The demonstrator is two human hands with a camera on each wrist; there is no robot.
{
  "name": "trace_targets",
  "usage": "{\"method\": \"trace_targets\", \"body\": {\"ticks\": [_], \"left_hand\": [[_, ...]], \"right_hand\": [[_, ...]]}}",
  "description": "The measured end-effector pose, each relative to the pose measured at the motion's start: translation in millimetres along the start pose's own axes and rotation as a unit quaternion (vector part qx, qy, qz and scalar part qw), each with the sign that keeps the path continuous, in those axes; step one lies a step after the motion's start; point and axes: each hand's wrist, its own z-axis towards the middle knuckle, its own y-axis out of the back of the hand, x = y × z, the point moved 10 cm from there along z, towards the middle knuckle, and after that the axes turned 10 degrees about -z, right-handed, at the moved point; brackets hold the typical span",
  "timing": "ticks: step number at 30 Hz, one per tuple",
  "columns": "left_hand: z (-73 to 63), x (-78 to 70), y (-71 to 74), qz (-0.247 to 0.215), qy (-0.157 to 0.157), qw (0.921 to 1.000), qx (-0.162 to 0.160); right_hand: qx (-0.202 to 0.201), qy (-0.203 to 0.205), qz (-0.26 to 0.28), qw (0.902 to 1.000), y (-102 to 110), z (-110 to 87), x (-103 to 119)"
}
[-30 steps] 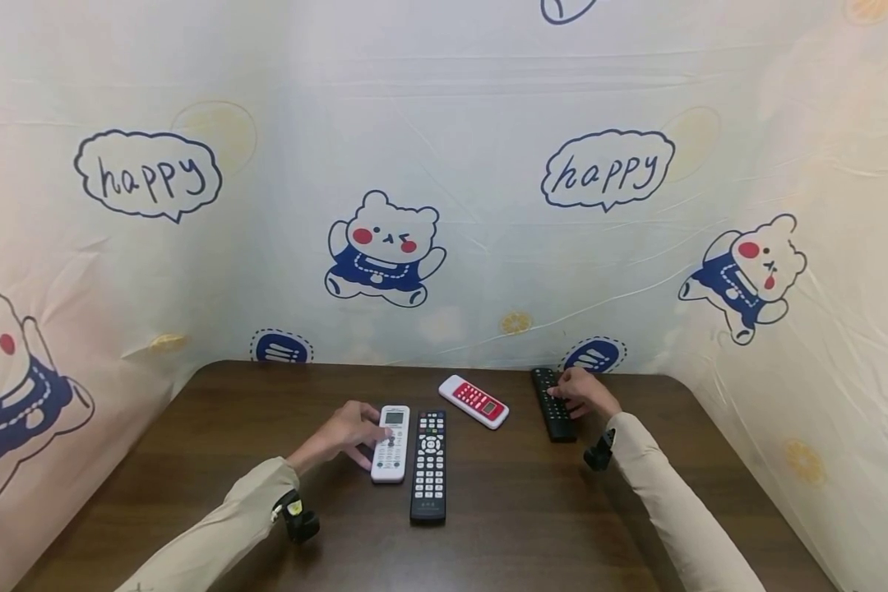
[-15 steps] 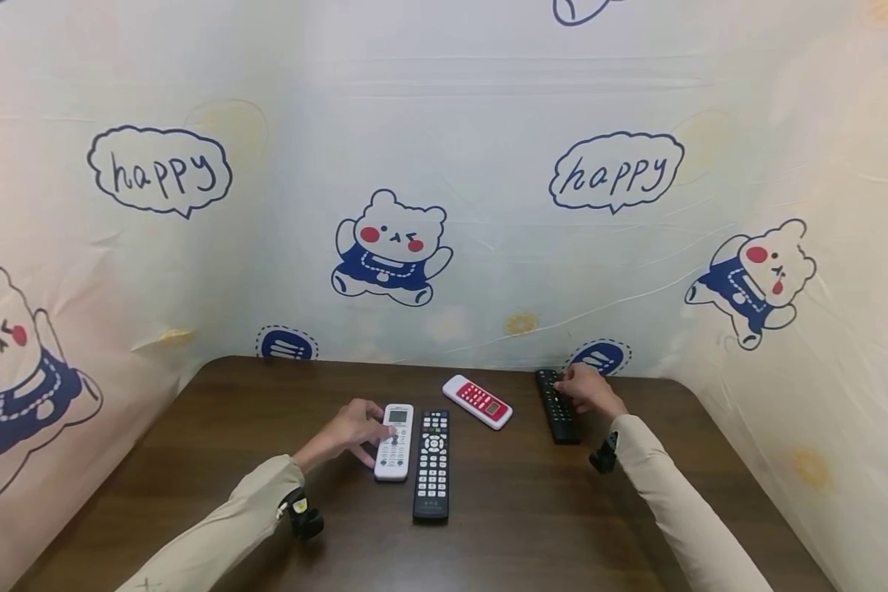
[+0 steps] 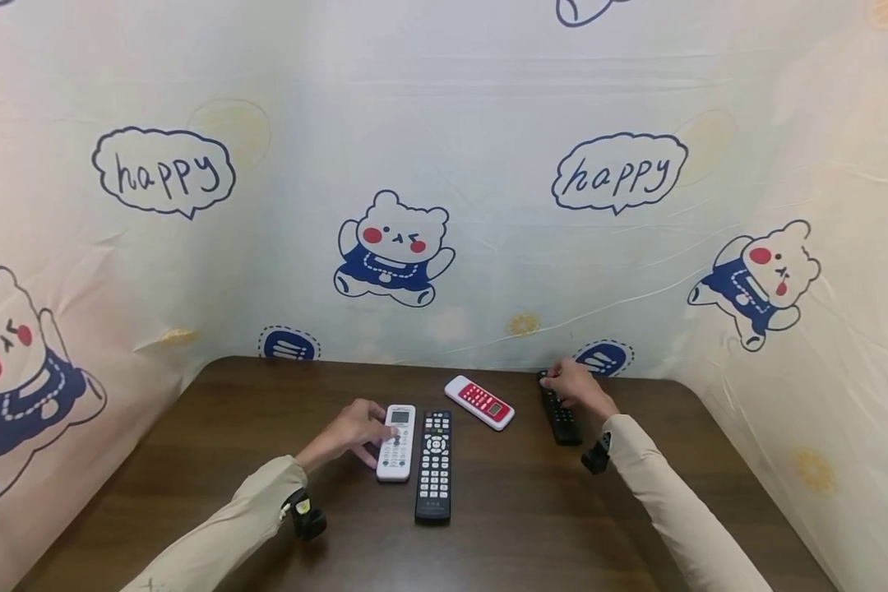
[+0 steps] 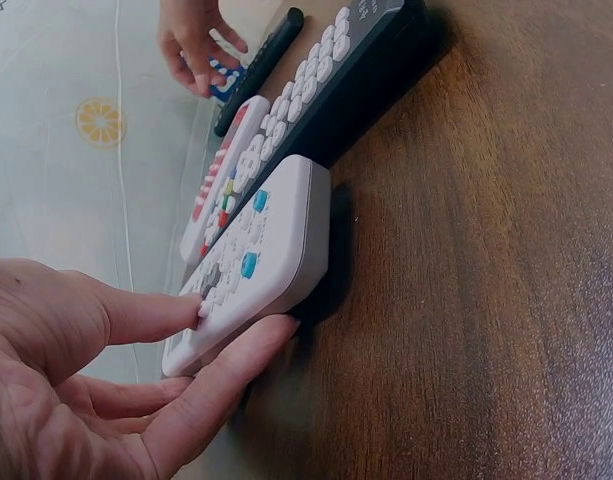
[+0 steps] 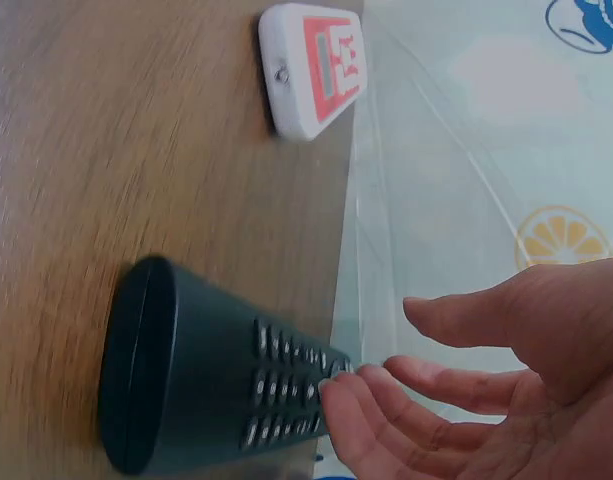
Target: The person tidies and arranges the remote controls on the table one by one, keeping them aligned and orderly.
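Over the half second just gone, the right hand (image 3: 577, 385) has shifted left across the far end of the black remote (image 3: 565, 419), while the left hand (image 3: 349, 432) has stayed put. Head view: with the long remote (image 3: 433, 467) on the table (image 3: 518, 518) as landmark, the white remote (image 3: 404, 456) is just to its left, the red remote (image 3: 479, 402) beyond its far end and to the right, and the black remote farther right again, all face up. None of the four appears to have moved. Left wrist view: the left hand pinches the white remote, thumb on the buttons and a finger against the side; whether this remote lies flat beside the long remote or is slightly tipped, I cannot tell. Right wrist view: the right hand is released, fingers loosely bent, thumb held apart, grasping nothing; its fingertips come up to the black remote's buttons, though contact is unclear. So the change seems to be the right hand's place alone: its work, I judge, now centres on the black remote's far end, while the left's grip looks settled.
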Motion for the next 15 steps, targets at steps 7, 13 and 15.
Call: {"method": "trace_targets", "body": {"ticks": [7,13,15], "left_hand": [[-1.1,2.7,-0.3,0.002,0.007,1.0,0.001],[-0.6,1.4,-0.4,-0.001,0.008,1.0,0.0],[-0.2,1.1,-0.3,-0.002,0.007,1.0,-0.001]], "right_hand": [[0.022,0.028,0.033,0.9988,-16,3.3,15],[0.05,0.028,0.053,0.997,-32,3.7,26],[0.056,0.027,0.051,0.9968,-36,3.7,30]]}}
